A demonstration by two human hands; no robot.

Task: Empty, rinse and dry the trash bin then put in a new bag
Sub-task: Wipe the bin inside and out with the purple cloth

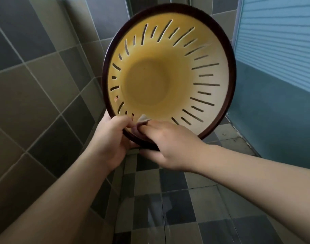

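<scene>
A round yellow trash bin (150,80) with a dark brown rim and slotted walls is held up in the air, its open mouth tilted toward me so I look straight into its empty inside. My left hand (111,138) grips the lower rim from the left. My right hand (170,147) holds a small pale cloth (143,119) pressed against the inner wall just above the lower rim. Most of the cloth is hidden under my fingers.
Grey and beige wall tiles fill the left side. A blue door or panel with a frosted ribbed pane (277,50) stands at the right. Below lies a checkered tile floor (177,208) with wet streaks.
</scene>
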